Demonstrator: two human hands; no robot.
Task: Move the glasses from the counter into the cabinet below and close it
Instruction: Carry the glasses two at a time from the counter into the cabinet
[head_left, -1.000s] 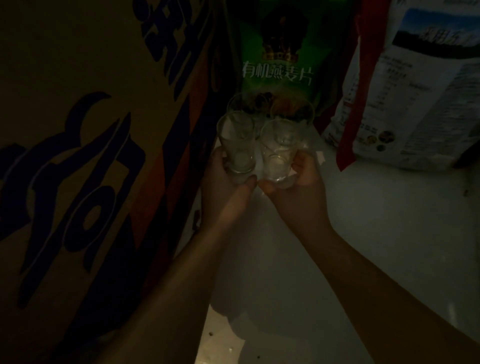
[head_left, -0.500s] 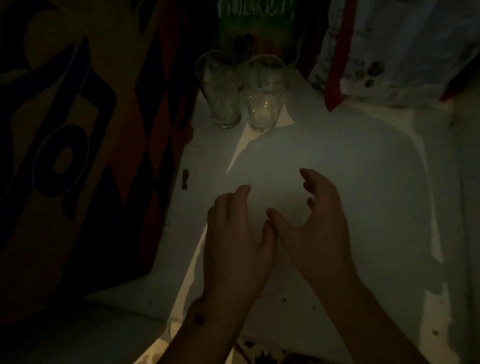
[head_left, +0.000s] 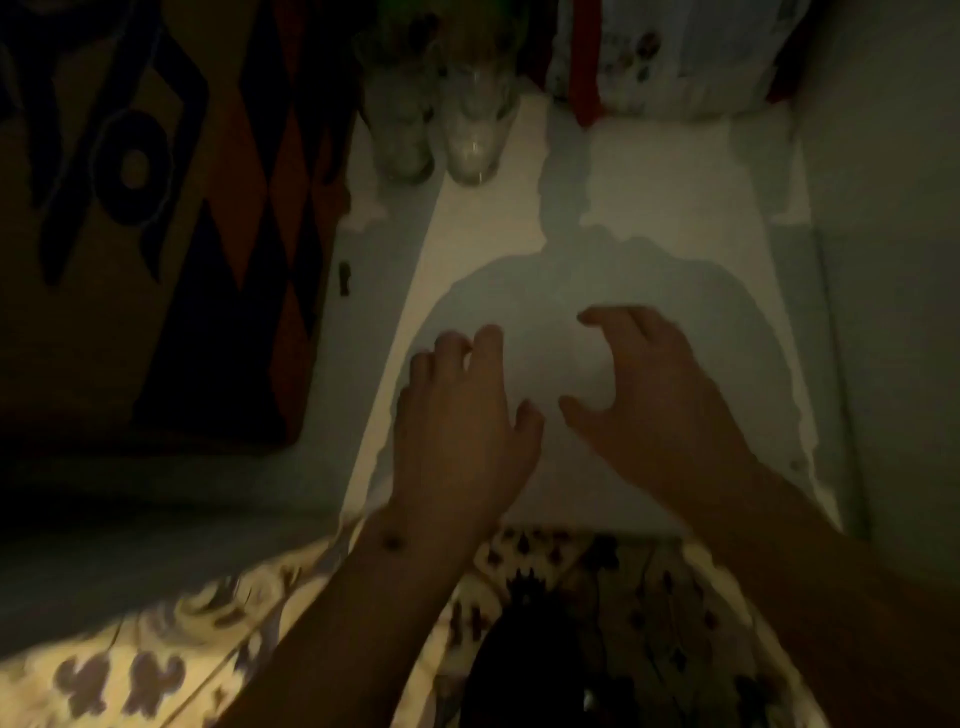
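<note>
Nearest to us lies a patterned floor (head_left: 156, 670), pale with dark motifs, blurred. Above it our two forearms reach forward into the cabinet. Our left hand (head_left: 462, 431) hovers over the near part of the white cabinet shelf (head_left: 675, 171), palm down, its fingers (head_left: 488, 338) curled loosely and slightly apart, holding nothing. Our right hand (head_left: 654, 410) is just beside it, thumb stretched toward the left hand, fingers bent in a loose claw and spread, also empty. The two hands do not touch.

The near edge of the shelf runs just behind our wrists. The middle of the shelf is bare and partly lit, with the shadow of our arms falling across it; there is open room between our hands and the far things.

On the left a large cardboard box (head_left: 156, 208) stands along the shelf's side, printed with big dark blue characters and orange shapes; we cannot read them here. On the right the cabinet wall (head_left: 883, 260) closes the space.

Farther in, two glasses (head_left: 441, 130) stand upright, side by side and about touching, close to the box's right side. Behind them are a green package (head_left: 415, 15) and, far right, a white bag (head_left: 675, 57) with a red strip; their print is too blurred to read.
</note>
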